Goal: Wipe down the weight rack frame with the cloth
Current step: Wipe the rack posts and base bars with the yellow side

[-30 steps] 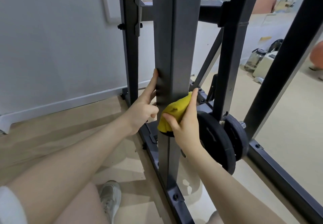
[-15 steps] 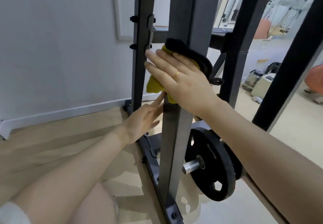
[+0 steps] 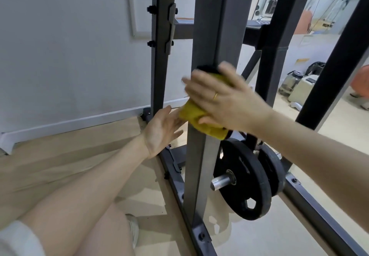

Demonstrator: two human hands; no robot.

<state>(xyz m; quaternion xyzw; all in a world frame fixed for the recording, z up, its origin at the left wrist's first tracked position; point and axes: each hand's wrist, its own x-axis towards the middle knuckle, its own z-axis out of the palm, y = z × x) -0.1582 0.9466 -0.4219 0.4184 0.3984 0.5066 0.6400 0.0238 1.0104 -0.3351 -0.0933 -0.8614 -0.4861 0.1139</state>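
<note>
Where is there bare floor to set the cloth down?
Free: wood floor between wall and left hand; pale floor below the weight plates. Crowded: the post, where the right hand presses the cloth.

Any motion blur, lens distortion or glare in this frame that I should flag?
Head view: the right hand and the cloth it presses on the rack upright are smeared by motion, fingertips worst; the left hand is only slightly soft. Wide-angle distortion splays the uprights outward. The weight plates are sharp. The bright background at upper right is washed out.
</note>
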